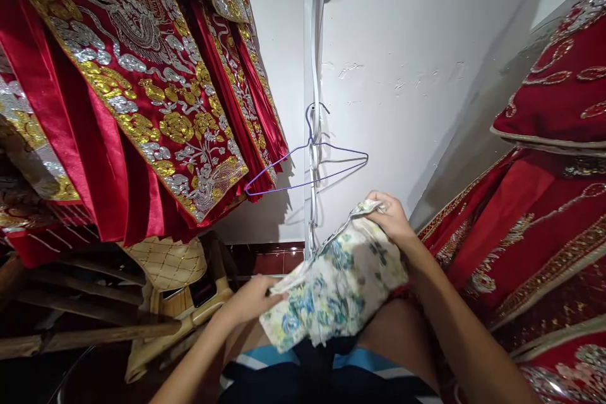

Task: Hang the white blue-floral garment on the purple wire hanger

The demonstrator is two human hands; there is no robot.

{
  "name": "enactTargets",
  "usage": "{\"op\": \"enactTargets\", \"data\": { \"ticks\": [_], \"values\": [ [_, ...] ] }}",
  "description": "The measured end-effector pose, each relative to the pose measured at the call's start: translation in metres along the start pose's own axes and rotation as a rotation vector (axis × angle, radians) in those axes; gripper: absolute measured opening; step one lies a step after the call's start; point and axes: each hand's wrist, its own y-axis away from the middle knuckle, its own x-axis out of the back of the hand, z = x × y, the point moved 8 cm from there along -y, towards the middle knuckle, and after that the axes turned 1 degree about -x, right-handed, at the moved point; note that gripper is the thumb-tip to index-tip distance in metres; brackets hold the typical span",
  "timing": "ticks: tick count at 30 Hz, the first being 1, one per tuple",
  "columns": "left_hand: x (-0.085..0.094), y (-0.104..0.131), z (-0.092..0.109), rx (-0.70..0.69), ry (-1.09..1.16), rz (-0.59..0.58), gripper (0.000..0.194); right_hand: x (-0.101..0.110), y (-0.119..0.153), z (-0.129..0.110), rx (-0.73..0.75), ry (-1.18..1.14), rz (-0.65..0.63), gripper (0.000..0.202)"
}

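A white garment [338,284] with blue, green and yellow flowers is stretched between my two hands; its exact kind I cannot make out. My left hand [255,300] is closed on its left end, thumb on top of the cloth. At the upper right end, my right hand [388,218] pinches the garment's top edge. The lower part of the garment hangs loose and creased above my lap. In front of it, apart from both hands, a thin purple hanger [307,150] with nothing on it hangs from a white stand [312,202] by the wall.
Red costumes [142,88] with gold and silver sequins hang at the left. More red beaded garments [549,202] hang close by my right arm. A wooden chair [189,322] stands low at the left, with a quilted beige cloth [165,262] and a dark phone-like object [202,292].
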Motion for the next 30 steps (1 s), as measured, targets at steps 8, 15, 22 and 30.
{"op": "enactTargets", "data": {
  "ticks": [8,15,22,30],
  "values": [
    [0.124,0.009,0.017,0.016,-0.411,0.302,0.051,-0.070,-0.092,0.021,0.136,0.229,-0.117,0.040],
    [0.164,0.007,0.026,-0.043,-0.337,0.468,0.053,-0.039,-0.084,0.026,0.102,0.352,-0.045,0.033],
    [0.185,-0.027,0.072,-0.230,-0.086,0.593,0.046,-0.030,-0.046,0.000,0.087,0.245,-0.121,0.036],
    [0.211,-0.054,0.107,-0.385,0.415,0.498,0.038,-0.026,-0.044,-0.006,0.121,0.227,-0.107,0.028]
  ]
}}
